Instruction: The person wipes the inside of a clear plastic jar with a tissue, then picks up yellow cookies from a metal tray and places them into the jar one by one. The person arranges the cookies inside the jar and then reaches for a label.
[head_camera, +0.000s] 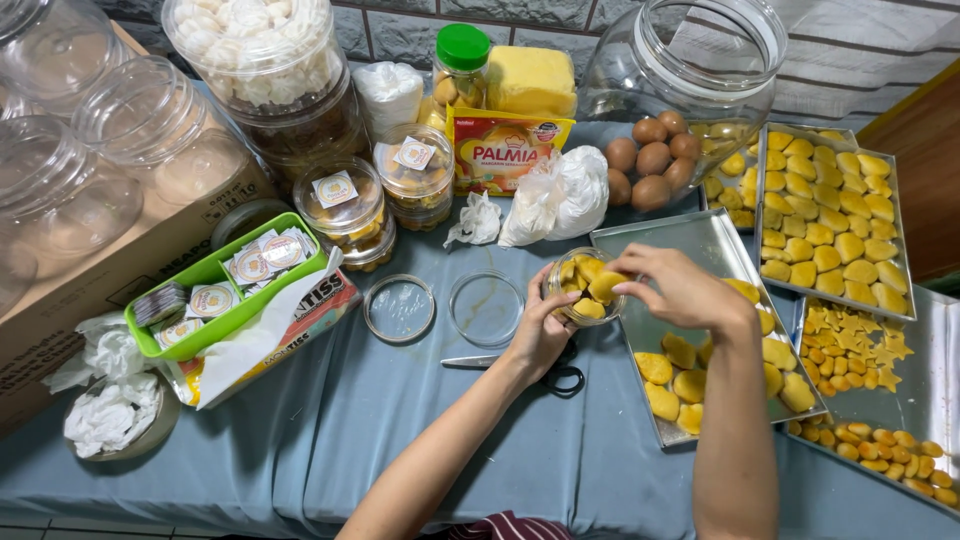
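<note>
Head camera is looking down on a grey-blue tablecloth (400, 420). Left hand (540, 335) is cupping a small clear round jar (583, 288) from the side, its fingers curling around the wall. The jar is standing upright just beside a metal tray (690, 250) and is holding yellow, glossy, oval cookies. Right hand (680, 290) is hovering over the jar mouth, its fingertips pinching one yellow cookie (606, 285). Two clear lids (486, 308) are lying flat to the left of the jar.
</note>
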